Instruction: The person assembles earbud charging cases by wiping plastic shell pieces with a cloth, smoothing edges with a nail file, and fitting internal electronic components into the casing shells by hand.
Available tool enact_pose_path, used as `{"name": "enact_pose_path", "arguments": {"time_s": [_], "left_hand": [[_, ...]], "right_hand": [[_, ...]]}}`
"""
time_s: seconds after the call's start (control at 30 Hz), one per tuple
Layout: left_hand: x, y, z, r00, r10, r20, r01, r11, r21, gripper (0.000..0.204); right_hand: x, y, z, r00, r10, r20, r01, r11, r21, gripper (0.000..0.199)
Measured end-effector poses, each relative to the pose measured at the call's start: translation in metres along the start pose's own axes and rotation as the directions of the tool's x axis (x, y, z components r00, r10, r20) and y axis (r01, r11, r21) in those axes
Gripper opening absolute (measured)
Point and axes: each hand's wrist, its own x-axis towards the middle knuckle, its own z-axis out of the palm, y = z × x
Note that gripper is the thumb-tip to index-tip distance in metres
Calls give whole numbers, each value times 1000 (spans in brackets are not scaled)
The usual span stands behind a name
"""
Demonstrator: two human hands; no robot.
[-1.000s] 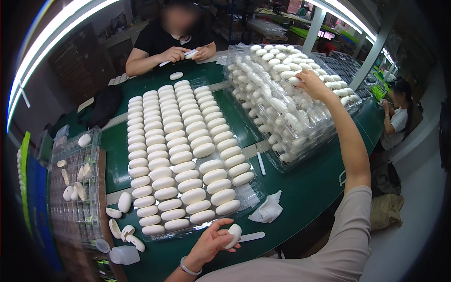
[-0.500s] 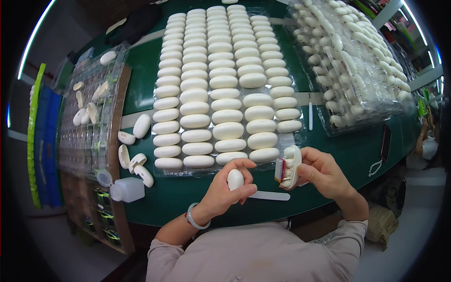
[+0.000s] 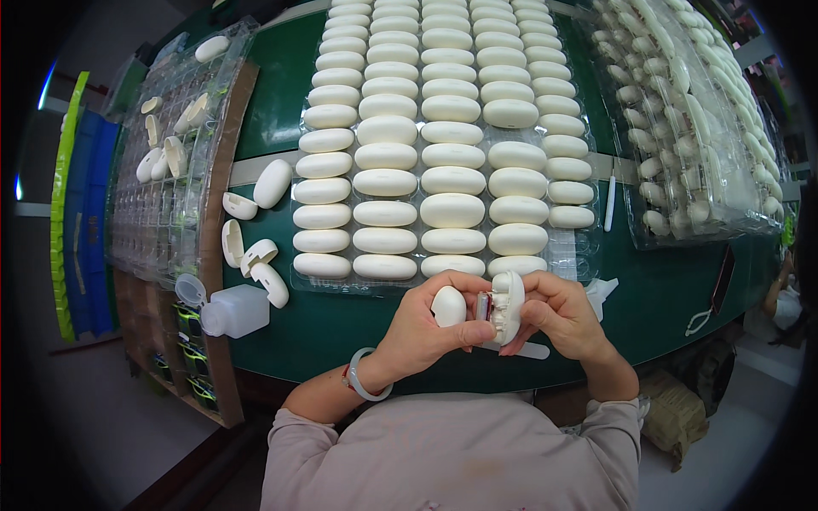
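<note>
In front of my chest both hands are close together. My left hand [image 3: 417, 330] curls round a smooth white oval shell [image 3: 448, 307], its thumb reaching across to the other piece. In my right hand [image 3: 567, 319] is a white plastic housing [image 3: 509, 298], held on edge between thumb and fingers, its ribbed inner side facing left. A small silver-and-red block [image 3: 483, 307], battery-like, sticks out of that side toward the shell. Under the hands lies a flat white stick [image 3: 534, 350], partly covered. Beyond them, a clear tray [image 3: 562, 247] carries rows of closed white oval cases [image 3: 453, 211].
Loose shell pieces [image 3: 233, 244] and a translucent bottle [image 3: 239, 311] with its cap flipped up lie at left, beside stacked clear trays [image 3: 183, 217]. Stacked filled trays [image 3: 682, 136] stand at right, near a white pen-like tool [image 3: 610, 203]. A crumpled white scrap [image 3: 601, 294] lies by my right hand.
My hands have come together; the right hand brought the housing left, its block now beside my left fingers. The view has shifted, and a white scrap shows by my right hand.
</note>
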Motion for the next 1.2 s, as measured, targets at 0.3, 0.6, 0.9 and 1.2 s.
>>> {"name": "enact_pose_path", "arguments": {"time_s": [0.3,0.6,0.9,1.2], "left_hand": [[1,-5,5,940,337,-50,-319,923,215,43],[-3,-5,6,986,145,-83,-131,979,154,41],[-1,-9,5,967,194,-164,-153,960,235,40],[0,-14,7,938,288,-193,-237,939,251,34]], "right_hand": [[8,12,-10,729,-653,207,539,361,-761,40],[16,24,-11,475,-817,329,571,2,-821,37],[3,13,-5,954,-298,-27,261,873,-413,31],[3,14,0,957,-279,-83,225,889,-398,29]]}}
